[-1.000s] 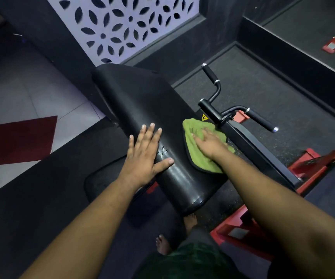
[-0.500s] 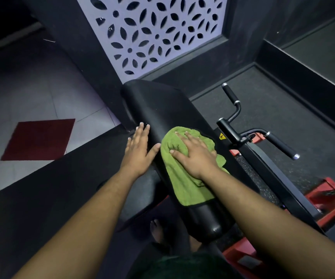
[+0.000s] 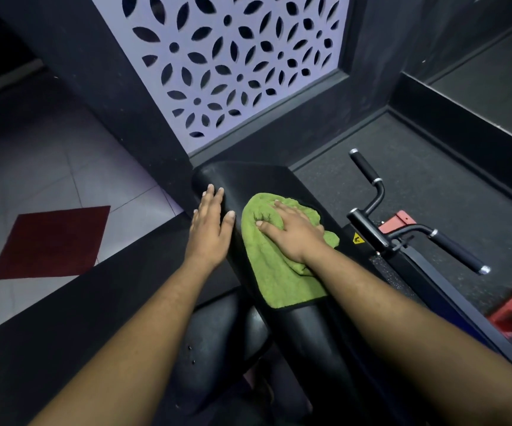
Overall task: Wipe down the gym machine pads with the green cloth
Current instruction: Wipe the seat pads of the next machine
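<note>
Two hands on the pad [image 3: 260, 179]: right fingers [image 3: 282, 210] press the green cloth [image 3: 279, 272]

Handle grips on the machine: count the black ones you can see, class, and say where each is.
2. One grip points up behind the right hand; the other grip sticks out toward the right. More may be hidden.

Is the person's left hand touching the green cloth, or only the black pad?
Apart. The head view shows the left hand resting flat on the black pad, with a strip of bare pad between its thumb and the green cloth.
</note>
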